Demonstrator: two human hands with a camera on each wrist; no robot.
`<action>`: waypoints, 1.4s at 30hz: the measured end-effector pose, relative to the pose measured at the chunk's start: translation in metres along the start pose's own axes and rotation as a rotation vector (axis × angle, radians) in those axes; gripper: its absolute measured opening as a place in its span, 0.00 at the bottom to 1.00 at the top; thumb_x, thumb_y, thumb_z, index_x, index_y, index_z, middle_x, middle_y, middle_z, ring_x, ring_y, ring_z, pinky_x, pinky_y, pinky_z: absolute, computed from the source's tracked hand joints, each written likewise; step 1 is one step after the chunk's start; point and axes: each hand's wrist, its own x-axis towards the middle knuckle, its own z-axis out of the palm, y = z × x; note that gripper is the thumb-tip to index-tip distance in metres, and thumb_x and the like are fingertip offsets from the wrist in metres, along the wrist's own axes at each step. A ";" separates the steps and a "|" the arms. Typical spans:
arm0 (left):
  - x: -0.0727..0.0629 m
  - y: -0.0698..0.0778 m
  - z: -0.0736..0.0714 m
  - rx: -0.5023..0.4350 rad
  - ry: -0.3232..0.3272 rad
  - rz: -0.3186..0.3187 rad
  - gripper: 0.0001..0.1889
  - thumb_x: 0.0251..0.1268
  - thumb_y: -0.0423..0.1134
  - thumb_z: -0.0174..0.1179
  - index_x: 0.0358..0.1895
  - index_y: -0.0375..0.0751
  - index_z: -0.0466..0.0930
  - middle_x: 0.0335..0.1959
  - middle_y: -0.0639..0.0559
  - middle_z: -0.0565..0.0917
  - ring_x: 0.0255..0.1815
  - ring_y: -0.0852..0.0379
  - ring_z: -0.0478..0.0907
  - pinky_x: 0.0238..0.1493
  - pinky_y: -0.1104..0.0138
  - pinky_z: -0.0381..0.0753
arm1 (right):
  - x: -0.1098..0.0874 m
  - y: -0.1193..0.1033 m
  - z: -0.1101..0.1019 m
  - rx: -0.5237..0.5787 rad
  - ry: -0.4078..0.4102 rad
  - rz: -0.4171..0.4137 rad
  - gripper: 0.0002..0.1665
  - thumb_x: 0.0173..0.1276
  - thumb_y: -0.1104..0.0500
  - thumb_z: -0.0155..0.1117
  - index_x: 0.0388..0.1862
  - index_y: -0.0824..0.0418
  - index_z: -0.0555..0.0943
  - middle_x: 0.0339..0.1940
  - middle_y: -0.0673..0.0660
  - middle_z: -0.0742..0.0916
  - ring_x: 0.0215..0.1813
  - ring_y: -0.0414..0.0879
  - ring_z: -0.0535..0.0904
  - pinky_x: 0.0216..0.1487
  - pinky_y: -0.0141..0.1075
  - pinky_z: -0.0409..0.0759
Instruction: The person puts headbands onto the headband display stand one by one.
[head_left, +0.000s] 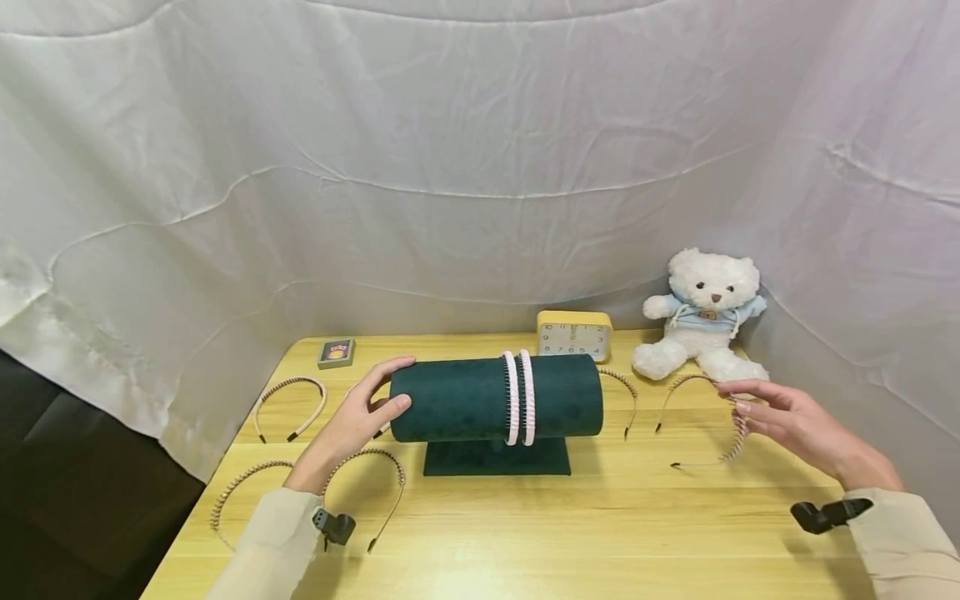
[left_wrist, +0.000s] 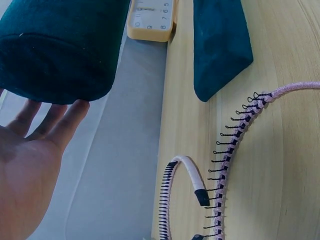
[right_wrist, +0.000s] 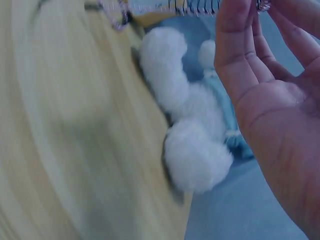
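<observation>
A dark green padded display roll (head_left: pixel 450 400) stands on its base (head_left: pixel 497 458) mid-table. Two pale pink headbands (head_left: pixel 528 398) with comb teeth circle it, side by side, right of its middle. My left hand (head_left: pixel 352 421) holds the roll's left end, thumb at the front and index finger over the top; in the left wrist view its other fingers (left_wrist: pixel 55 120) touch the end face. To the right of the roll, my right hand (head_left: pixel 813 433) pinches a thin twisted headband (head_left: pixel 738 437) between thumb and fingers, its ends pointing left. Its toothed band (right_wrist: pixel 197 7) crosses the top of the right wrist view.
Several headbands lie around: a pale one (head_left: pixel 300 380) at left, two twisted ones (head_left: pixel 375 452) by my left forearm, another (head_left: pixel 618 379) behind the roll's right end. A yellow clock (head_left: pixel 573 336), a white teddy bear (head_left: pixel 708 321) and a small box (head_left: pixel 336 352) stand along the back.
</observation>
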 end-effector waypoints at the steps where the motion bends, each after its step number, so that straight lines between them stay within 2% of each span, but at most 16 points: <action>1: 0.000 0.000 0.000 0.004 0.002 0.000 0.31 0.85 0.42 0.60 0.85 0.50 0.64 0.86 0.51 0.65 0.88 0.42 0.59 0.78 0.42 0.72 | 0.002 -0.004 0.003 -0.012 0.008 -0.003 0.25 0.88 0.71 0.47 0.78 0.67 0.75 0.69 0.42 0.84 0.61 0.34 0.85 0.62 0.27 0.85; 5: 0.000 -0.001 0.000 0.013 0.004 0.001 0.30 0.85 0.42 0.60 0.85 0.57 0.66 0.86 0.52 0.65 0.87 0.43 0.60 0.78 0.48 0.74 | 0.010 -0.020 0.015 -0.037 0.047 -0.001 0.24 0.88 0.69 0.50 0.78 0.68 0.74 0.71 0.42 0.83 0.59 0.34 0.85 0.59 0.27 0.86; 7: 0.000 -0.002 0.000 0.009 0.004 -0.001 0.30 0.85 0.43 0.60 0.84 0.62 0.67 0.86 0.53 0.66 0.87 0.44 0.60 0.78 0.55 0.75 | 0.014 -0.027 0.021 -0.046 0.068 0.004 0.24 0.88 0.68 0.51 0.78 0.69 0.74 0.70 0.41 0.83 0.57 0.34 0.85 0.58 0.28 0.86; 9: 0.000 -0.003 0.000 0.003 0.003 -0.001 0.29 0.85 0.43 0.60 0.83 0.65 0.67 0.86 0.53 0.66 0.87 0.44 0.60 0.79 0.52 0.74 | 0.018 -0.034 0.027 -0.058 0.092 0.012 0.24 0.88 0.67 0.53 0.78 0.67 0.75 0.69 0.39 0.84 0.56 0.35 0.86 0.57 0.28 0.86; 12: 0.000 -0.004 0.000 -0.005 0.003 0.000 0.30 0.85 0.43 0.60 0.84 0.61 0.67 0.86 0.53 0.65 0.88 0.42 0.58 0.81 0.46 0.71 | 0.024 -0.043 0.036 -0.066 0.128 0.016 0.23 0.87 0.66 0.55 0.76 0.63 0.78 0.67 0.38 0.85 0.55 0.35 0.86 0.56 0.28 0.87; 14: 0.001 -0.004 0.000 -0.012 0.002 0.002 0.30 0.85 0.43 0.60 0.85 0.56 0.66 0.86 0.52 0.65 0.89 0.41 0.57 0.80 0.35 0.67 | 0.028 -0.048 0.043 -0.074 0.147 0.014 0.22 0.87 0.65 0.56 0.75 0.61 0.80 0.65 0.39 0.86 0.53 0.37 0.87 0.55 0.29 0.87; 17: 0.001 -0.004 0.000 -0.020 0.000 0.005 0.31 0.85 0.43 0.60 0.85 0.50 0.65 0.86 0.51 0.65 0.89 0.40 0.56 0.81 0.33 0.65 | 0.034 -0.057 0.053 -0.074 0.159 -0.002 0.21 0.86 0.65 0.58 0.73 0.60 0.81 0.62 0.41 0.87 0.50 0.38 0.88 0.53 0.30 0.88; 23: 0.001 -0.004 0.000 -0.021 -0.001 0.008 0.31 0.85 0.43 0.60 0.85 0.51 0.65 0.86 0.51 0.64 0.89 0.40 0.57 0.80 0.35 0.66 | 0.048 -0.074 0.076 -0.092 0.171 -0.040 0.19 0.84 0.65 0.61 0.70 0.63 0.82 0.62 0.41 0.86 0.47 0.39 0.89 0.52 0.32 0.89; 26: 0.000 -0.004 0.000 -0.017 -0.001 0.008 0.31 0.85 0.43 0.60 0.85 0.51 0.65 0.86 0.52 0.64 0.89 0.40 0.56 0.80 0.35 0.66 | 0.054 -0.081 0.087 -0.116 0.167 -0.046 0.19 0.84 0.65 0.63 0.69 0.61 0.83 0.62 0.41 0.86 0.46 0.41 0.89 0.51 0.33 0.89; 29: 0.000 -0.004 0.000 -0.015 0.000 0.009 0.31 0.85 0.43 0.60 0.85 0.51 0.65 0.87 0.52 0.64 0.89 0.40 0.57 0.80 0.34 0.67 | 0.060 -0.087 0.097 -0.113 0.140 -0.069 0.19 0.83 0.65 0.63 0.69 0.64 0.82 0.62 0.42 0.86 0.45 0.42 0.89 0.49 0.34 0.90; 34: 0.000 -0.004 0.000 -0.015 0.005 0.009 0.31 0.85 0.43 0.60 0.85 0.53 0.65 0.86 0.52 0.65 0.89 0.40 0.57 0.80 0.34 0.66 | 0.069 -0.094 0.111 -0.077 0.093 -0.107 0.18 0.83 0.67 0.62 0.68 0.67 0.82 0.62 0.49 0.86 0.43 0.41 0.88 0.48 0.36 0.91; 42: 0.000 -0.004 0.000 -0.014 0.000 0.005 0.29 0.85 0.44 0.60 0.83 0.65 0.66 0.87 0.52 0.64 0.90 0.40 0.55 0.81 0.34 0.66 | 0.083 -0.099 0.127 -0.078 0.072 -0.103 0.18 0.83 0.65 0.63 0.67 0.65 0.81 0.51 0.50 0.87 0.41 0.41 0.89 0.50 0.37 0.92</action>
